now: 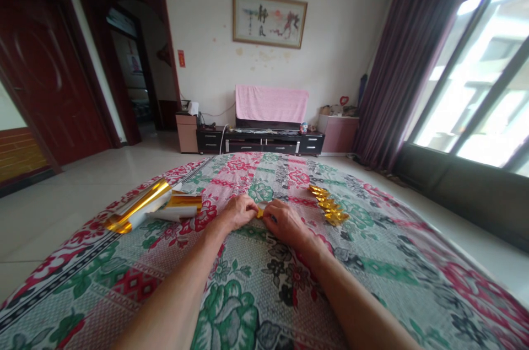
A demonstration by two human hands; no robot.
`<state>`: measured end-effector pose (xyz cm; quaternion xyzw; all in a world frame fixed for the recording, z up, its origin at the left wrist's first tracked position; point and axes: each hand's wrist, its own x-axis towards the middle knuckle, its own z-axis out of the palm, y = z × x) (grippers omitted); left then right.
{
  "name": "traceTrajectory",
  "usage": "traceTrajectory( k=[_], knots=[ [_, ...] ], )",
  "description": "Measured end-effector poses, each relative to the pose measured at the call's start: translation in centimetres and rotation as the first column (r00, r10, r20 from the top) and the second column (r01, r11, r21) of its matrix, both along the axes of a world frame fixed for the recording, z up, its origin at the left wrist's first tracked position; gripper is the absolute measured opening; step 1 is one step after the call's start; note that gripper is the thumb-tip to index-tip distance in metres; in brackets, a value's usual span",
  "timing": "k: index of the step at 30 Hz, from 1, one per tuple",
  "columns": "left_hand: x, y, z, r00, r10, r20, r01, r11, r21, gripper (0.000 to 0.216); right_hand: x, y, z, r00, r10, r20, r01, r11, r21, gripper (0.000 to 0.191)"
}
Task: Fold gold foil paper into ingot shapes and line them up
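Observation:
Both hands meet near the middle of the flowered cloth (231, 311). Between them shows a small piece of gold foil paper (260, 211), partly white and mostly hidden by the fingers. My left hand (239, 211) pinches its left side with thumb and forefinger. On the other side my right hand (284, 219) is closed on the same piece, fingers curled. To the right lies a row of folded gold paper pieces (328, 205), pushed close together. Sheets of gold foil paper (142, 208) with white backs, loosely curled, lie to the left.
The cloth covers a broad rounded surface in front of me. Beyond it, across the tiled floor (190, 160), stands a low black TV cabinet (262, 143) with a pink cloth (270, 103) over the screen. A dark curtain (384, 58) and window are at right.

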<state>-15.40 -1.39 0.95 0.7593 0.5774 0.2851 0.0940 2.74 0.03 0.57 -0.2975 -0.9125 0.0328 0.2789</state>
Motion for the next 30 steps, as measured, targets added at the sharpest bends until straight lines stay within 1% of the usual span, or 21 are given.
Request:
traceTrajectory(
  k=[6,10,13,16,24,30],
  knots=[
    [-0.1,0.1,-0.1,1.000,-0.004,0.018,0.004,1.000,-0.003,0.015,0.0,-0.1,0.1,1.000,0.001,-0.008,0.000,1.000,0.010,0.020],
    [-0.1,0.1,-0.1,1.000,-0.013,0.014,0.012,1.000,0.009,0.016,-0.5,0.2,-0.1,0.995,-0.098,-0.004,0.098,0.995,-0.015,0.023],
    [0.0,0.0,0.1,1.000,-0.011,0.007,0.010,1.000,0.006,0.016,-0.9,0.3,-0.2,0.982,-0.190,0.000,0.190,0.981,-0.038,0.024],
    [0.1,-0.1,0.3,1.000,-0.005,-0.001,0.005,1.000,-0.004,0.016,-1.2,0.1,-0.3,0.968,-0.250,-0.012,0.249,0.967,-0.051,0.024],
    [0.1,-0.2,0.2,1.000,0.008,-0.013,-0.008,1.000,-0.017,0.019,-1.7,0.3,-0.7,0.948,-0.315,-0.049,0.312,0.948,-0.061,0.020],
    [-0.3,0.2,-0.2,0.999,-0.044,0.000,0.044,0.999,-0.014,0.024,-1.9,0.2,-0.6,0.938,-0.343,-0.058,0.339,0.938,-0.073,0.018]
  ],
)
